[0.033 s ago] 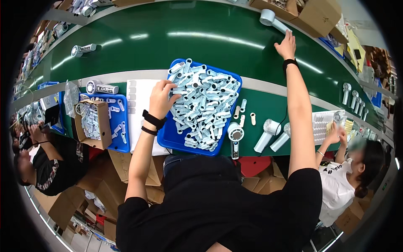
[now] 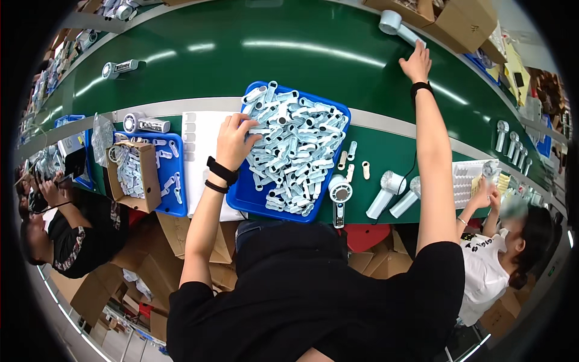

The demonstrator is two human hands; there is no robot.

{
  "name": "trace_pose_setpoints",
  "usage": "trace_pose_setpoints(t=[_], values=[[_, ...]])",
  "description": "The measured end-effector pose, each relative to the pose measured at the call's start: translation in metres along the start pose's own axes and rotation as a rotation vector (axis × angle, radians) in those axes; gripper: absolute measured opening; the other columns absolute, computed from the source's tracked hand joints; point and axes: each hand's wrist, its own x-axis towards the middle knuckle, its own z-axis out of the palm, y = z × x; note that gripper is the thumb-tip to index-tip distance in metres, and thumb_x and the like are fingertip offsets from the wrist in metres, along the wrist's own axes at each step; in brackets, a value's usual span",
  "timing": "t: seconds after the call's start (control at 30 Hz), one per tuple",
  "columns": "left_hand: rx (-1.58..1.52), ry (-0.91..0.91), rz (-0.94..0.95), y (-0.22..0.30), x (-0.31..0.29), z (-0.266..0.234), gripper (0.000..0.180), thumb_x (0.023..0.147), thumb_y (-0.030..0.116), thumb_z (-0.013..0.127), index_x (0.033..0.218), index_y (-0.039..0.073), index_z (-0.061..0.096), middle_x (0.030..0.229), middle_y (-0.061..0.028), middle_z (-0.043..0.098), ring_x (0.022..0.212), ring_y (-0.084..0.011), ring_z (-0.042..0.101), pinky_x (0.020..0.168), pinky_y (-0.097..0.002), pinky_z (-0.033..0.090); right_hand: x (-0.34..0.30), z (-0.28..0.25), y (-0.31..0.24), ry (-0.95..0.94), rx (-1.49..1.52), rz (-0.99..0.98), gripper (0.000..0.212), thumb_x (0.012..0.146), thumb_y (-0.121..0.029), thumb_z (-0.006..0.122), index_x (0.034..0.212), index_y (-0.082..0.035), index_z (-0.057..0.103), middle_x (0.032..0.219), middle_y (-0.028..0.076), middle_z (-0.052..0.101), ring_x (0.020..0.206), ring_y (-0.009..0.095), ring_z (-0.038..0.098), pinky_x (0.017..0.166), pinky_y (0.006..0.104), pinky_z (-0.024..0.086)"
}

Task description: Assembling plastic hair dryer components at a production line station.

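Observation:
My right hand (image 2: 416,65) is stretched to the far right with its fingers spread. Its fingertips reach the handle end of a pale blue handheld fan (image 2: 392,23), and whether they touch it I cannot tell. My left hand (image 2: 231,142) is over the left edge of a blue tray (image 2: 265,209), thumb and fingers apart around nothing. Heaped in that tray are many light blue elongated plastic pieces (image 2: 295,139) with dark oval ends. Several similar small pieces (image 2: 351,151) lie just right of the tray. Below them stands another handheld fan (image 2: 340,199), its handle open.
Two pale fans (image 2: 386,193) lie right of the tray. On the left are a cardboard box (image 2: 148,178) of parts in a second blue tray (image 2: 181,202), and a fan (image 2: 145,123). One fan (image 2: 119,69) lies on the green belt (image 2: 241,72). Co-workers sit on both sides.
The view has shifted slightly. My right hand and the far fan appear a little farther right; my left hand stays at the tray edge.

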Motion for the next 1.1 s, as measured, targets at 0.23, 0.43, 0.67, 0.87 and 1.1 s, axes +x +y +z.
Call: trace_pose_setpoints(t=[0.23, 0.43, 0.67, 0.87, 1.1], values=[[0.076, -0.042, 0.066, -0.001, -0.002, 0.005, 0.021, 0.063, 0.002, 0.069, 0.081, 0.006, 0.059, 0.086, -0.0017, 0.057, 0.081, -0.0208, 0.052, 0.068, -0.0318, 0.038, 0.041, 0.013, 0.019, 0.038, -0.046, -0.002, 0.062, 0.068, -0.029, 0.070, 0.122, -0.011, 0.044, 0.124, 0.011, 0.045, 0.115, 0.031, 0.041, 0.093, 0.0479, 0.034], [0.003, 0.040, 0.063, 0.008, -0.014, 0.004, 0.017, 0.069, 0.001, 0.066, 0.083, 0.006, 0.058, 0.087, -0.0040, 0.058, 0.071, -0.0219, 0.053, 0.062, -0.0300, 0.041, 0.051, 0.005, 0.015, 0.030, 0.028, -0.113, 0.061, 0.067, -0.034, 0.072, 0.118, -0.012, 0.048, 0.116, 0.015, 0.052, 0.109, 0.032, 0.047, 0.088, 0.0417, 0.039], [-0.711, 0.055, -0.438, 0.056, -0.024, -0.005, 0.022, 0.082, -0.001, 0.054, 0.103, 0.003, 0.055, 0.085, -0.0050, 0.056, 0.061, -0.0094, 0.051, 0.055, -0.0207, 0.041, -0.007, -0.035, 0.070, -0.241, 0.617, 0.155, 0.055, 0.073, -0.032, 0.069, 0.113, 0.000, 0.050, 0.107, 0.016, 0.057, 0.092, 0.030, 0.058, 0.078, 0.0384, 0.047], [-1.061, 0.077, -0.381, 0.075, -0.058, -0.032, 0.036, 0.088, 0.001, 0.039, 0.124, 0.002, 0.041, 0.083, -0.0028, 0.053, 0.060, -0.0044, 0.039, 0.057, -0.0163, 0.034, -0.202, -0.177, -0.038, -0.625, 1.773, 0.276, 0.058, 0.080, -0.031, 0.058, 0.124, 0.002, 0.038, 0.102, 0.010, 0.054, 0.092, 0.022, 0.057, 0.073, 0.0355, 0.050], [-1.559, -0.170, -0.317, 0.127, -0.071, -0.067, 0.038, 0.091, 0.007, 0.036, 0.129, 0.004, 0.036, 0.081, -0.0013, 0.049, 0.060, -0.0063, 0.034, 0.058, -0.0166, 0.031, -0.385, -0.220, -0.131, -0.800, 2.265, 0.196, 0.068, 0.077, -0.034, 0.064, 0.125, 0.006, 0.036, 0.095, 0.008, 0.050, 0.085, 0.016, 0.054, 0.053, 0.0253, 0.048]])
